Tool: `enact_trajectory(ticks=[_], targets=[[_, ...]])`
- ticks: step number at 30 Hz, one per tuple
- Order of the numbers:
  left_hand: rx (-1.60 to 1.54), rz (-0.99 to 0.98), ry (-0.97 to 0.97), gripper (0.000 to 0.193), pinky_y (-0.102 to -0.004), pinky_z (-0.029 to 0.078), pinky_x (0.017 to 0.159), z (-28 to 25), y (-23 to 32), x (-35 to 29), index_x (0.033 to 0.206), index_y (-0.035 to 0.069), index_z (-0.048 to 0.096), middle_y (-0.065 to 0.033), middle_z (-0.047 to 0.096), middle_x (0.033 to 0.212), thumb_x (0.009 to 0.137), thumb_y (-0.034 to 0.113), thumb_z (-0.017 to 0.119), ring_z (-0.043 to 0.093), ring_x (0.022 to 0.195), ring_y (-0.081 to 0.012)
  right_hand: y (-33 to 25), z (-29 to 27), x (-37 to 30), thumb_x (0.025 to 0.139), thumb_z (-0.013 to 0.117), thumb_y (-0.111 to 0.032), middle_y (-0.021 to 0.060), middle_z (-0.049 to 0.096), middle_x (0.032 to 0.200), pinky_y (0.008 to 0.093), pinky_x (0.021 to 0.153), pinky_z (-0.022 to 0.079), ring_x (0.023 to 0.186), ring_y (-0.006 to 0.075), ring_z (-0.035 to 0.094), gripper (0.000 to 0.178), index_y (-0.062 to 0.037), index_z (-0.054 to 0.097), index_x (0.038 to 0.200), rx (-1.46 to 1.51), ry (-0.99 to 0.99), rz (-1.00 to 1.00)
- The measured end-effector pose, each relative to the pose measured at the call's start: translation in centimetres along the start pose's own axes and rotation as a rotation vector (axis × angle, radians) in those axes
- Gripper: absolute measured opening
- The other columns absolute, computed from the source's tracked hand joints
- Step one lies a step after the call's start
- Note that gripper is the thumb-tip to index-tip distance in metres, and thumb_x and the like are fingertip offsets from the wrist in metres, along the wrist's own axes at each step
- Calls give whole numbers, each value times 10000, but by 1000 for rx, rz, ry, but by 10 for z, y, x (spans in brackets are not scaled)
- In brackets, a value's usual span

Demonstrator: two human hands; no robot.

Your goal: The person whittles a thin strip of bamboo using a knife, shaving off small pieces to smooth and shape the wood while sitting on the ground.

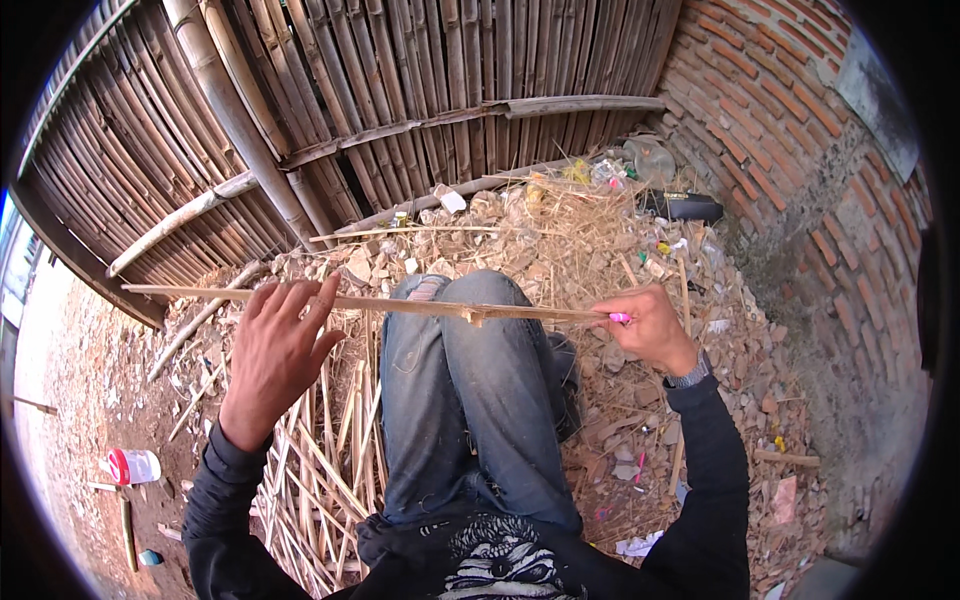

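Observation:
A long, thin bamboo strip (405,306) stretches level across in front of my knees, with a rough node near its middle. My left hand (277,352) is over its left part, back of the hand up, fingers bent over the strip and thumb below. The strip's tapered left end sticks out past that hand. At the other end my right hand (648,325) is closed around the strip's tip. A small bright pink item (620,318) shows between its thumb and forefinger; its kind is partly hidden by the fingers.
Many split bamboo sticks (315,480) lie beside my left leg. Rubble and straw (570,215) cover the ground ahead, below a bamboo wall (420,70). A brick wall (800,150) stands at right. A red-lidded clear container (135,466) lies at left.

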State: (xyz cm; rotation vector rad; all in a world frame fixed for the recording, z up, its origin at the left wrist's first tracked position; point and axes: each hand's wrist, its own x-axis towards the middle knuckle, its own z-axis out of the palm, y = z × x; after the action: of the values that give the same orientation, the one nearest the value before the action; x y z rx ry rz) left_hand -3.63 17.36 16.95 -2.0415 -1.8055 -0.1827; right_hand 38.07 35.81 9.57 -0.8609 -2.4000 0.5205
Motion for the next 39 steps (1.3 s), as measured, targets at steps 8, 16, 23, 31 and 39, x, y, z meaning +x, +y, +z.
enact_trajectory(ticks=[8,16,23,31,39], targets=[[-691,33,-250,173,-518,472,520,101,68,-65,1119,51,551,-179,608,630,989,159,589,622,563,-408,-17,16,4,819,700,-29,167,562,1236,407,818,533,984,353,662,487,-25,641,1303,-361,536,127],[-1160,-266,-196,289,-403,527,620,90,155,-56,1264,-36,603,-170,630,677,992,44,547,672,618,-323,-87,62,-27,1067,542,-254,227,610,972,509,755,522,869,429,653,279,23,527,1034,99,-83,117],[-1250,-406,-207,226,-341,511,600,82,164,-47,1171,-41,683,-118,649,666,1025,67,549,642,606,-171,-85,90,-36,1040,568,-384,185,658,654,540,521,511,614,426,674,355,-46,500,958,-124,-114,35],[-1279,-453,-192,191,-306,482,578,88,164,-55,1080,-49,698,-79,615,636,1029,80,567,579,588,-113,-47,94,-17,995,615,-476,194,610,560,515,504,509,534,406,645,521,-43,619,705,-259,-38,127],[-1260,-466,-185,165,-312,442,544,88,156,-61,994,-45,675,-63,566,605,1027,80,572,511,566,-96,-58,82,10,997,546,-554,214,622,557,511,501,537,525,412,660,609,-40,692,704,-281,-179,181]])
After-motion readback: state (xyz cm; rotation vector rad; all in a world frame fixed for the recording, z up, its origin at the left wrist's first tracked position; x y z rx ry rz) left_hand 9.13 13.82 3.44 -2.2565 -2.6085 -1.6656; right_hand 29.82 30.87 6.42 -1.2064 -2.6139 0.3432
